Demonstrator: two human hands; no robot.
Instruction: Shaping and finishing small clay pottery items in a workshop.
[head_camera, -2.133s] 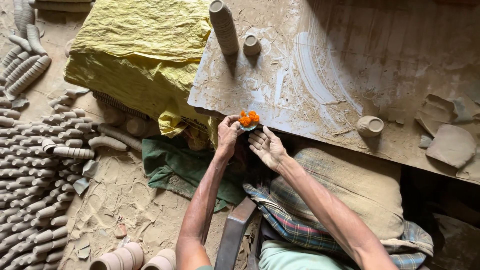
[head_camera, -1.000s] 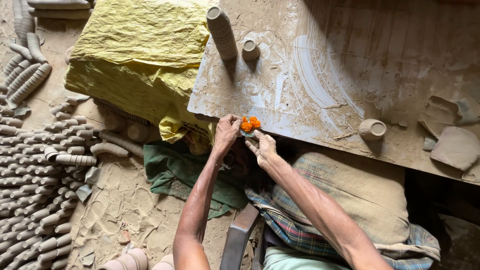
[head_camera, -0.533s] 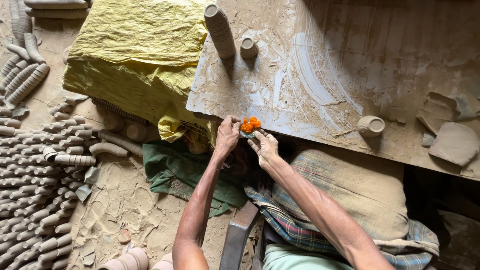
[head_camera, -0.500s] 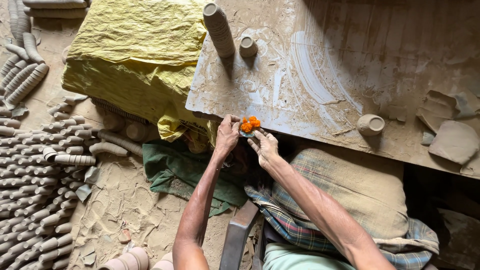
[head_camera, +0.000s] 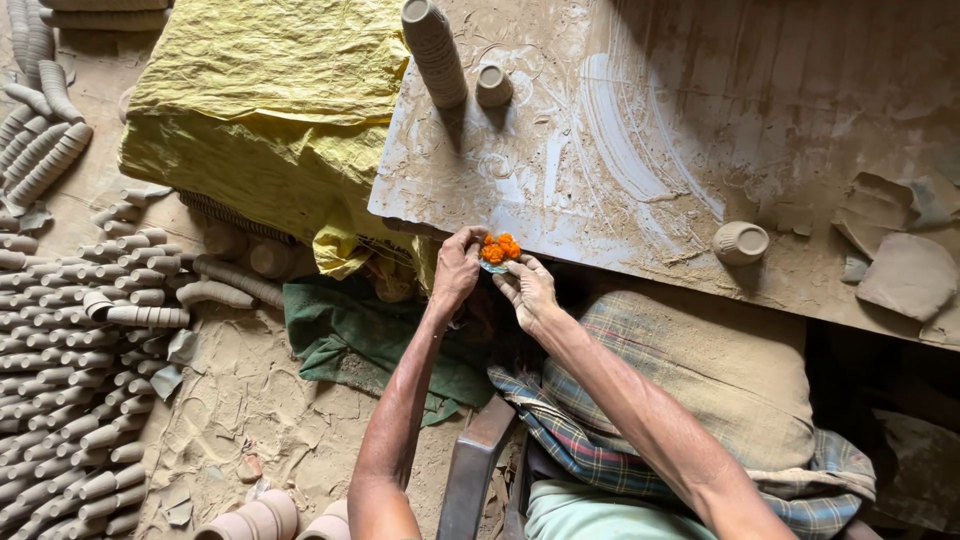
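Marigold blossoms (head_camera: 499, 247), a small orange cluster, sit pinched between the fingertips of both hands at the near edge of the clay-smeared work slab (head_camera: 640, 150). The left hand (head_camera: 457, 272) curls over them from the left with thumb and fingers closed on the blooms, and the right hand (head_camera: 527, 290) cups them from below, its fingers closed on a bluish scrap just under the petals. What that scrap is cannot be made out. Beyond the fingertips, well apart on the slab, stand a tall stack of clay cups (head_camera: 434, 52) and a single clay cup (head_camera: 494, 86); to the right of the fingers another small clay cup (head_camera: 740, 242) rests on the slab. The flowers look fragile, so too firm a pinch could shed petals, and since they hang right at the slab's edge, a loosened grip could drop them into the dark gap below, onto the green cloth (head_camera: 370, 340) beneath the wrists. The undersides of both hands are hidden, so how much of the cluster each one bears is unclear, and the rows of cups (head_camera: 80, 400) at far left are cut off by the frame.
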